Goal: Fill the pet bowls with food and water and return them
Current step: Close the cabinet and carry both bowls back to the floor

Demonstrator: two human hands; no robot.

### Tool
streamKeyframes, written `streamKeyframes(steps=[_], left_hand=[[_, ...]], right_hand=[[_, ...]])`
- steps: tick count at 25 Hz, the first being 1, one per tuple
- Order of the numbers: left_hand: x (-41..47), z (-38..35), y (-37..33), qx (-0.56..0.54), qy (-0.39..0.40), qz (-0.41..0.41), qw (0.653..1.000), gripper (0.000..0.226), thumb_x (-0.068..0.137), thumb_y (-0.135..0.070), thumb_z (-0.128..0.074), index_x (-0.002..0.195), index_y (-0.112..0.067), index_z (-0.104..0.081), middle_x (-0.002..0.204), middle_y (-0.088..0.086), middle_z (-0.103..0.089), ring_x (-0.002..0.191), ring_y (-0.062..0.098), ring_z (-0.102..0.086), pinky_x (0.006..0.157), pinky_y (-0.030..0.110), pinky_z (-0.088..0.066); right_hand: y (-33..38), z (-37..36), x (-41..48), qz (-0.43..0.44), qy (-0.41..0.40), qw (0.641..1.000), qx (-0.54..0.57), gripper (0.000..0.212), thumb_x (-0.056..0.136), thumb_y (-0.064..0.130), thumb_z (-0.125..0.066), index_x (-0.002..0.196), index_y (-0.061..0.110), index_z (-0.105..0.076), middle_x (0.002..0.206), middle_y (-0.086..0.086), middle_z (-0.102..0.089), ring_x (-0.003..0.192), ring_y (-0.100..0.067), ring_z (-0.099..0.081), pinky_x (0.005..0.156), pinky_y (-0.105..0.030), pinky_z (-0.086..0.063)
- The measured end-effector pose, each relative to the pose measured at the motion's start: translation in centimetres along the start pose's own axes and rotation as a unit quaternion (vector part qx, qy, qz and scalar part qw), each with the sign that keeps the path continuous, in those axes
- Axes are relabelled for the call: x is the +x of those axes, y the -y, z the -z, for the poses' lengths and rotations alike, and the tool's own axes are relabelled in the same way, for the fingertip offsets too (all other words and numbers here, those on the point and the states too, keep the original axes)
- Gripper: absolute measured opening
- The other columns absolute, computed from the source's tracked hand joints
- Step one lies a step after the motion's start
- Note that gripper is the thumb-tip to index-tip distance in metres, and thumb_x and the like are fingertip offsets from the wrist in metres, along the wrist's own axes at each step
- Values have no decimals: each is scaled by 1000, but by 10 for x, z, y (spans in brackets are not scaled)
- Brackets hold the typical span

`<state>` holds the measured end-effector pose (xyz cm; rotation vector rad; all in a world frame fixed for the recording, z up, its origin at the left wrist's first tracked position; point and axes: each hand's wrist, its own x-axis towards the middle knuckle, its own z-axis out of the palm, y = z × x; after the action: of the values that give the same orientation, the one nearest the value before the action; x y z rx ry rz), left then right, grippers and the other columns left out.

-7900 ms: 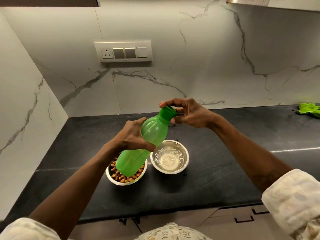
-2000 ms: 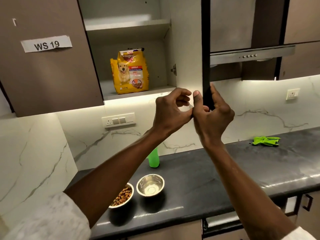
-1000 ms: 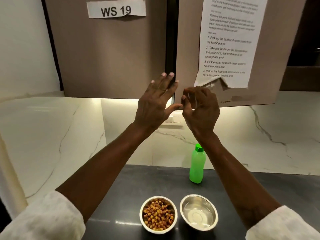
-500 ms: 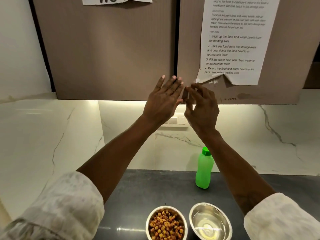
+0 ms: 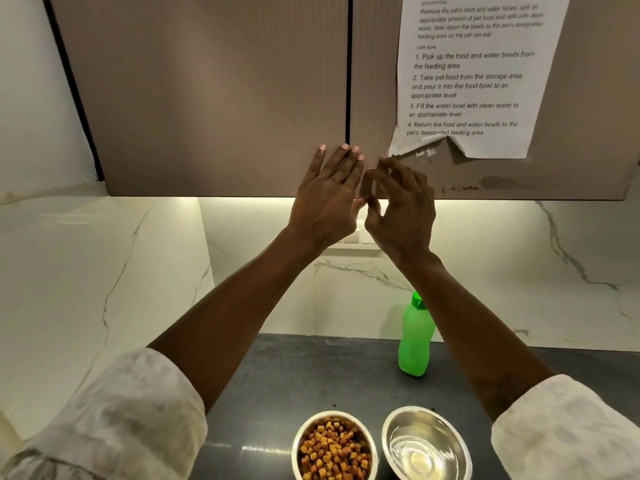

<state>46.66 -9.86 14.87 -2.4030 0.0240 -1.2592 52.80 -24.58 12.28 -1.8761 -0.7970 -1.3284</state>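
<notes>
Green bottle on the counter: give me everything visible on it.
The green bottle stands upright on the dark countertop near the marble-look backsplash, behind the water bowl and apart from it. Body looks like translucent bright-green plastic, slightly waisted, darker green cap on. Contents cannot be told. Only the countertop touches it; the right forearm shows beside its upper right edge.

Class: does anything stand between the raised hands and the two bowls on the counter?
Nothing visible does. The left hand and right hand are up at the cupboard doors; the food bowl and water bowl sit on the counter below them. The bottle stands behind the bowls, by the wall, off that path.
</notes>
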Motion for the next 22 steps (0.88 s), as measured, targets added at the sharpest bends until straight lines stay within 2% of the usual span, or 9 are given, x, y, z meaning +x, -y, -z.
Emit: streamKeyframes(steps=[5,9,11,16,22], left_hand=[[-39,-10,-3,-65,-34,-31,997,65,99,-41,-56,152,-4,-50,158,17,-49,151,34,-41,127,57,-25],[-79,-19,-10,-96,-30,-28,994,61,95,-31,-66,147,-3,-56,154,18,-54,147,35,-47,125,58,-29],[-104,-25,-16,-118,10,-19,993,63,92,-29,-71,147,-4,-56,155,17,-53,148,34,-45,127,56,-25],[-171,-45,-30,-163,135,42,976,68,91,-29,-74,151,-7,-52,159,13,-48,154,29,-36,130,48,-19],[-249,-65,-52,-192,258,122,939,69,90,-27,-75,151,-7,-52,159,15,-48,153,30,-38,129,50,-21]], right_hand=[[-7,1,-36,14,46,998,36,40,86,25,-74,126,19,-72,136,-1,-67,126,-24,-59,99,-36,-48],[-14,-3,-72,21,80,996,36,41,86,28,-74,126,17,-72,138,-3,-67,123,-26,-61,96,-35,-50],[-20,-5,-93,22,108,993,48,42,85,27,-76,124,16,-73,136,-4,-68,121,-26,-61,93,-33,-51],[-32,-6,-146,-25,219,974,53,43,84,25,-76,127,21,-73,134,-1,-70,121,-26,-62,94,-45,-55],[-59,5,-209,-96,324,940,47,42,84,23,-78,126,20,-73,131,-6,-72,120,-29,-64,101,-42,-53]])
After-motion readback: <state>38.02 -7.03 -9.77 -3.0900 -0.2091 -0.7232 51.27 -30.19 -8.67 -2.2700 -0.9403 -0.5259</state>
